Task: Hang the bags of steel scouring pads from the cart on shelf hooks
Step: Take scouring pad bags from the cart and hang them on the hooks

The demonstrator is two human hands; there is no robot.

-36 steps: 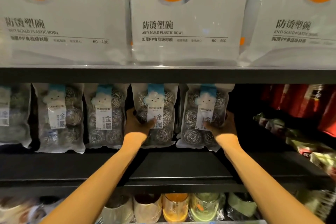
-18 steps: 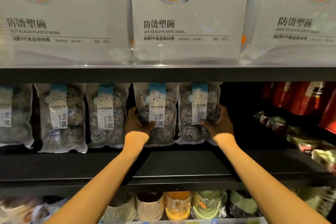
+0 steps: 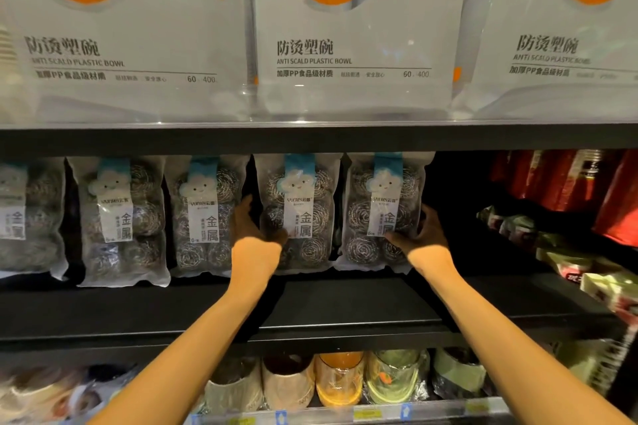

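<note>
Several clear bags of steel scouring pads with blue cloud labels hang in a row under a dark shelf. My left hand [image 3: 253, 228] grips the left lower edge of the fourth bag [image 3: 303, 190], thumb on its front. My right hand [image 3: 419, 235] grips the lower right of the rightmost bag [image 3: 385, 190], thumb across its front. Both bags hang upright, side by side. Two more bags [image 3: 121, 217] [image 3: 203, 214] hang to the left. The hooks are hidden behind the bag tops. The cart is out of view.
Large packs of plastic bowls [image 3: 352, 45] stand on the shelf above. Red packs [image 3: 566, 183] and other goods fill the dark space to the right. Below the black shelf board [image 3: 345, 307] sit wrapped cups [image 3: 340, 379].
The rightmost bag has risen, straightened and settled next to the fourth bag. My right hand has shifted to its lower right side. My left hand holds its bag as before.
</note>
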